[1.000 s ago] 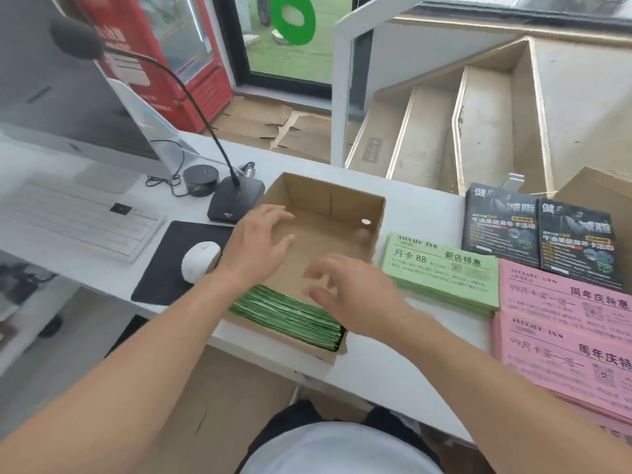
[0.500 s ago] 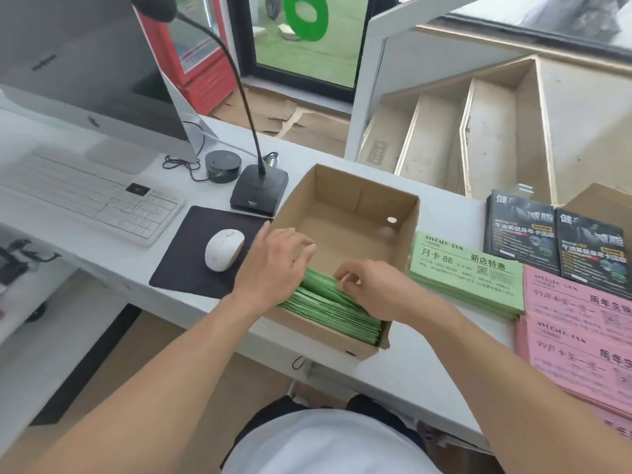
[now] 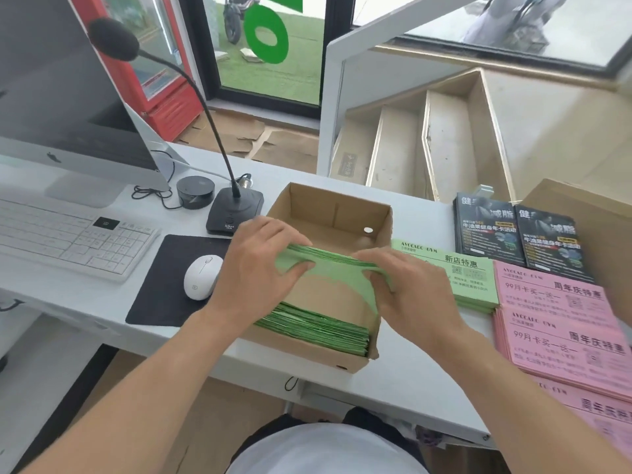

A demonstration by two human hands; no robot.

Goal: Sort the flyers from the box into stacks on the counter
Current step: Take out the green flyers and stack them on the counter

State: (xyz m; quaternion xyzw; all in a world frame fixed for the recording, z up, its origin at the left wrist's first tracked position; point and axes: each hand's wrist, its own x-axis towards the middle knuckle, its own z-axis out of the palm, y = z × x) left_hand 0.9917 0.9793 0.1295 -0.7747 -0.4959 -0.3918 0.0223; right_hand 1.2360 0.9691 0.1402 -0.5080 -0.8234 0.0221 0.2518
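We have both hands in the box (image 3: 342, 213) now, lifting a bundle (image 3: 328, 268) of green flyers. The left hand (image 3: 260, 265) pinches the bundle's left end, thumb under, fingers curled over the top edge. The right hand (image 3: 407, 285) clamps the right end the same way. The bundle hangs above the box's near half, and look at it sag in the middle: thin paper, soft, no stiffness of its own. Light enough for two hands, we judge, but floppy and slick, so loose sheets could slide out of the middle if the pinch slackens.

More green flyers (image 3: 314, 326) lie in the near end of the box, stacked flat, so there is work left here. The far end shows bare cardboard.

Where does this lot go? Just right of the box sits the green stack (image 3: 468, 285) on the counter (image 3: 85, 302), with pink stacks (image 3: 561, 336) beyond it and black ones (image 3: 489, 230) farther back. We reckon the green stack is the target.

Best hold, to our eye: keep both short ends gripped, thumbs below and fingers above, and square the edges before setting down, or the sheets may fan.
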